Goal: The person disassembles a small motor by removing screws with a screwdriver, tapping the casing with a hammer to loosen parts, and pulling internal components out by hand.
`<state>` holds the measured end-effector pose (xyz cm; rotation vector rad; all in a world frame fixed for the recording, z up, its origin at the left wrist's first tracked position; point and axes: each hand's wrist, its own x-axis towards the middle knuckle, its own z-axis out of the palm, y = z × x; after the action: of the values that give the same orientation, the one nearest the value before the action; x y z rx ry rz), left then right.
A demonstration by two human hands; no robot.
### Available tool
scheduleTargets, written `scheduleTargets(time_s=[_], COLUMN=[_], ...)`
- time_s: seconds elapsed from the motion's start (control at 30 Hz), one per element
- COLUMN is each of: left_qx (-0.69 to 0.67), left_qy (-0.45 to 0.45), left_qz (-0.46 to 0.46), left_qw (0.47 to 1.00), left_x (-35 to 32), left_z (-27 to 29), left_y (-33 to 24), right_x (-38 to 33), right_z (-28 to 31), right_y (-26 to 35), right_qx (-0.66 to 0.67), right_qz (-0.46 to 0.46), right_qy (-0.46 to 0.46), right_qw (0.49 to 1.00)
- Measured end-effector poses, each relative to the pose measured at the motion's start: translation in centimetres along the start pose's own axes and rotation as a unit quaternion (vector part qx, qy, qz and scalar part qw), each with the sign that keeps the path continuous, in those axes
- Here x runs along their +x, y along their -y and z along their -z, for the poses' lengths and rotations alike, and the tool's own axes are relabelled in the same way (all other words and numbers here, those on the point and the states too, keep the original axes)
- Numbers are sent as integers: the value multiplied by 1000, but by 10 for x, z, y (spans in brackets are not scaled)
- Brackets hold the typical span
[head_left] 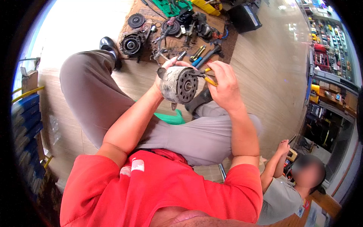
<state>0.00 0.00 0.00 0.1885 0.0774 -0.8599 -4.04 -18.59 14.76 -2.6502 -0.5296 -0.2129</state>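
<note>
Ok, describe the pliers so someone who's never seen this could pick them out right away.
Start at the grey round motor held up over the person's lap by the left hand. The pliers are in the right hand, jaws touching the motor's slotted face. Their yellow handles set them apart from the blue-handled tool lying on the mat beyond.
</note>
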Motion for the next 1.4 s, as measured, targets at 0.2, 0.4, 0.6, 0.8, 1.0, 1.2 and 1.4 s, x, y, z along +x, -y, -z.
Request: scheduleTargets(time_s=[0.2,0.4,0.6,0.8,1.0,1.2,1.4], left_qx=[117,277,365,435,397,382,386], left_qy=[-39,-109,-135,-161,-192,-219,-239], left_qz=[-69,-140,-199,-195,-159,-164,-167], left_qw=[990,944,899,865,883,883,875], left_x=[5,3,-1,-1,1,2,3], left_z=[-2,-11,-17,-18,-10,-4,1], left_y=[1,5,7,6,9,12,15], right_x=[2,1,0,-4,-4,-6,-3], right_z=[4,3,2,-2,-11,-16,-17], right_y=[-1,-3,-3,-6,-3,-9,-7], right_qx=[-11,-22,-17,302,366,391,377], right_qz=[-13,-26,-46,-326,-392,-390,-393], right_qy=[-5,-4,-13,96,174,156,167], right_qw=[1000,999,999,891,826,819,822])
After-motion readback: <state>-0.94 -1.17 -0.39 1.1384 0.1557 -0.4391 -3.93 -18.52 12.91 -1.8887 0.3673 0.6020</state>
